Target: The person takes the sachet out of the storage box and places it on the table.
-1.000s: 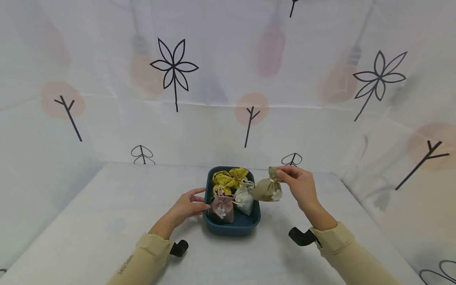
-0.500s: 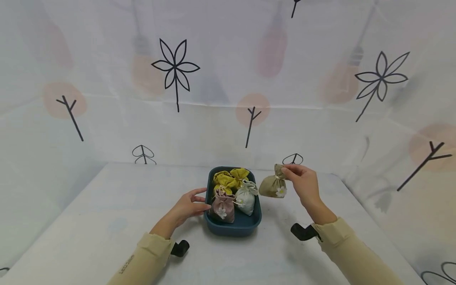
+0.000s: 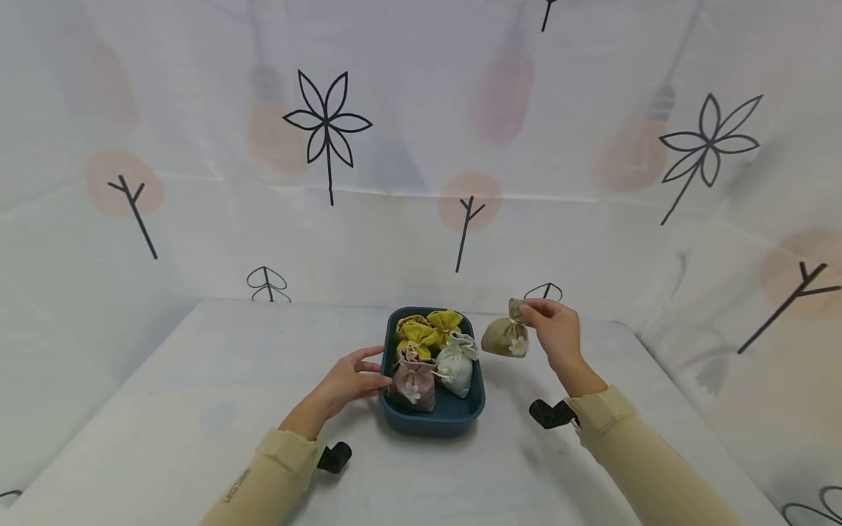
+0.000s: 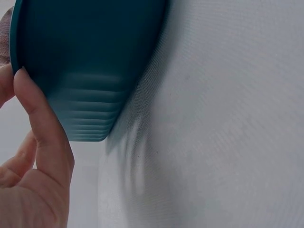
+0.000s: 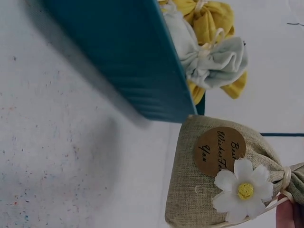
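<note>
Your right hand [image 3: 558, 333] pinches the gathered neck of the olive burlap sachet [image 3: 505, 338], which hangs in the air just right of centre in the head view, past the right rim of the teal tray [image 3: 430, 422] and above open bench [image 3: 164, 409]. In the right wrist view the sachet [image 5: 221, 183] fills the lower right, white daisy and round paper tag facing you, close beside the tray's outer wall [image 5: 118, 57].

Your left hand [image 3: 349, 380] rests against the tray's left edge, fingers fairly straight, thumb [image 4: 40, 118] laid on the rim. Inside the tray sit a pink sachet [image 3: 411, 382], a pale grey sachet [image 3: 455, 363] and two yellow sachets [image 3: 424, 330]. Bare bench lies wide on both sides and in front of the tray.
</note>
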`<state>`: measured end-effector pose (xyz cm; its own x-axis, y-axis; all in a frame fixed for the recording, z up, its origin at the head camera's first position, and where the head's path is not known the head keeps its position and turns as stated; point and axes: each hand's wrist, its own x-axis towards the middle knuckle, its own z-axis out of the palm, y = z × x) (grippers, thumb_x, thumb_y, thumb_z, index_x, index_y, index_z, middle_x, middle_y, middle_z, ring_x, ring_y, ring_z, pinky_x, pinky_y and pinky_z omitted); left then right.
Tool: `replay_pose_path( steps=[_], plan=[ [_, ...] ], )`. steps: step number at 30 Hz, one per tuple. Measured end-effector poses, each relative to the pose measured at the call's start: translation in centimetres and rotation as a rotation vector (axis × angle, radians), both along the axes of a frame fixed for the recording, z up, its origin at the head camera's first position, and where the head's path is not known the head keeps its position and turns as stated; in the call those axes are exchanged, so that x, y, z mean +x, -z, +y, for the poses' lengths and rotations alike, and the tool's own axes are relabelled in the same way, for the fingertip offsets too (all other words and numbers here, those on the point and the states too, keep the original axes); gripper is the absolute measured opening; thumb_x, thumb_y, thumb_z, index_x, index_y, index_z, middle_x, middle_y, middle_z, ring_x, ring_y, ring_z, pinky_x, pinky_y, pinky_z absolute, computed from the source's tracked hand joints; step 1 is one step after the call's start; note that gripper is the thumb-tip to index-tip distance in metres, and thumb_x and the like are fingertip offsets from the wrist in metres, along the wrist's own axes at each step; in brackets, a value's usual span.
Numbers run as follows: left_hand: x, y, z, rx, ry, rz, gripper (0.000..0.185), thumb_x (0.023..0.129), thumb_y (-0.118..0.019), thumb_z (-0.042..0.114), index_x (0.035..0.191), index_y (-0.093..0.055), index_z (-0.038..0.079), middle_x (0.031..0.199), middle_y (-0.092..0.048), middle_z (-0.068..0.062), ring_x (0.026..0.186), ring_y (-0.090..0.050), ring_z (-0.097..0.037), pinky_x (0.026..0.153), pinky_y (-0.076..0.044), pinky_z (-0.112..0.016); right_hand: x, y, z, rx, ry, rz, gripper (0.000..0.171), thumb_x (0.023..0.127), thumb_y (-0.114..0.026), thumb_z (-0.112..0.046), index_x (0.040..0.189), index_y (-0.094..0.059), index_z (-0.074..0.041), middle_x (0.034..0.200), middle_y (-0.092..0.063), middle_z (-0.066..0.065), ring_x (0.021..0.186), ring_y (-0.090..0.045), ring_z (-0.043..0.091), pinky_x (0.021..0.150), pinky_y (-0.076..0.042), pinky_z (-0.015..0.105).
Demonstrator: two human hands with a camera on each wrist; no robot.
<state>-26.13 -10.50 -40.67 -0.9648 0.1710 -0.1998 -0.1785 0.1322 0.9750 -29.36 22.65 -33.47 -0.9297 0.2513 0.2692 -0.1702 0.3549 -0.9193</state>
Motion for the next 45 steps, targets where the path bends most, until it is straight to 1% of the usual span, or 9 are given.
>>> replay_pose_path(
  steps=[6,17,25,31,34,39,43,44,45],
  plan=[
    [0.0,0.2,0.0,-0.007,0.008,0.001,0.069,0.078,-0.075,0.008,0.139,-0.043,0.012,0.117,-0.053,-0.017,0.086,-0.061,-0.02,0.074,-0.053,-0.032,-1.5,0.8,0.0,-0.007,0.005,-0.009,0.028,0.091,-0.062,-0.013,0.109,-0.063,0.007,0.1,-0.063,0.016,0.073,-0.057,0.001,0.071,-0.05,0.019],
    [0.1,-0.1,-0.1,-0.003,-0.003,-0.004,0.069,0.078,-0.076,0.007,0.139,-0.044,0.012,0.117,-0.053,-0.017,0.085,-0.06,-0.019,0.074,-0.053,-0.033,-3.8,2.5,0.7,-0.004,0.055,-0.043,0.025,0.091,-0.061,-0.009,0.109,-0.063,0.007,0.101,-0.063,0.017,0.074,-0.057,0.002,0.067,-0.048,0.015],
    [0.2,-0.1,-0.1,0.004,-0.006,-0.006,0.069,0.078,-0.076,0.007,0.138,-0.044,0.012,0.116,-0.053,-0.017,0.085,-0.06,-0.02,0.074,-0.053,-0.033,-4.2,3.3,0.8,-0.024,0.063,-0.07,0.026,0.091,-0.062,-0.01,0.11,-0.063,0.007,0.102,-0.063,0.017,0.077,-0.058,0.005,0.069,-0.048,0.016],
    [0.0,0.1,-0.1,0.004,-0.003,-0.005,0.07,0.077,-0.076,0.009,0.139,-0.044,0.013,0.116,-0.053,-0.016,0.084,-0.061,-0.02,0.074,-0.053,-0.032,-4.6,4.3,0.8,0.038,0.048,-0.1,0.027,0.092,-0.06,-0.013,0.111,-0.063,0.006,0.107,-0.061,0.019,0.087,-0.062,0.018,0.08,-0.05,0.031],
    [-0.1,0.1,-0.1,0.003,-0.006,-0.01,0.069,0.077,-0.077,0.009,0.138,-0.045,0.014,0.116,-0.054,-0.016,0.084,-0.061,-0.019,0.075,-0.053,-0.033,-4.7,4.7,0.9,0.064,0.048,-0.091,0.027,0.092,-0.06,-0.013,0.112,-0.063,0.006,0.107,-0.061,0.02,0.089,-0.063,0.022,0.082,-0.05,0.034],
    [-0.1,0.1,0.0,0.002,-0.004,-0.011,0.069,0.077,-0.076,0.009,0.138,-0.044,0.013,0.116,-0.053,-0.017,0.085,-0.06,-0.02,0.075,-0.053,-0.033,-4.4,4.6,1.1,0.105,0.032,-0.094,0.03,0.092,-0.06,-0.016,0.114,-0.062,0.005,0.108,-0.062,0.021,0.091,-0.063,0.025,0.08,-0.05,0.034],
    [0.0,-0.1,0.0,0.008,-0.002,-0.006,0.069,0.078,-0.076,0.008,0.139,-0.044,0.012,0.116,-0.053,-0.017,0.084,-0.06,-0.019,0.075,-0.053,-0.033,-3.9,4.2,1.3,0.125,0.012,-0.12,0.034,0.092,-0.061,-0.02,0.116,-0.061,0.004,0.11,-0.061,0.021,0.096,-0.062,0.029,0.085,-0.047,0.04],
    [0.3,-0.5,0.0,0.01,-0.001,-0.004,0.069,0.078,-0.075,0.007,0.139,-0.043,0.011,0.116,-0.053,-0.017,0.084,-0.06,-0.019,0.074,-0.053,-0.033,-3.7,4.1,1.4,0.136,0.012,-0.122,0.034,0.091,-0.062,-0.021,0.116,-0.061,0.003,0.11,-0.062,0.02,0.094,-0.063,0.027,0.085,-0.046,0.041],
    [0.3,-0.4,0.0,0.01,-0.002,-0.003,0.069,0.078,-0.075,0.007,0.139,-0.043,0.01,0.116,-0.053,-0.017,0.083,-0.06,-0.019,0.074,-0.053,-0.033,-3.6,4.1,1.6,0.139,0.012,-0.118,0.035,0.091,-0.063,-0.021,0.116,-0.062,0.003,0.109,-0.062,0.02,0.091,-0.064,0.023,0.085,-0.046,0.041]
  ],
)
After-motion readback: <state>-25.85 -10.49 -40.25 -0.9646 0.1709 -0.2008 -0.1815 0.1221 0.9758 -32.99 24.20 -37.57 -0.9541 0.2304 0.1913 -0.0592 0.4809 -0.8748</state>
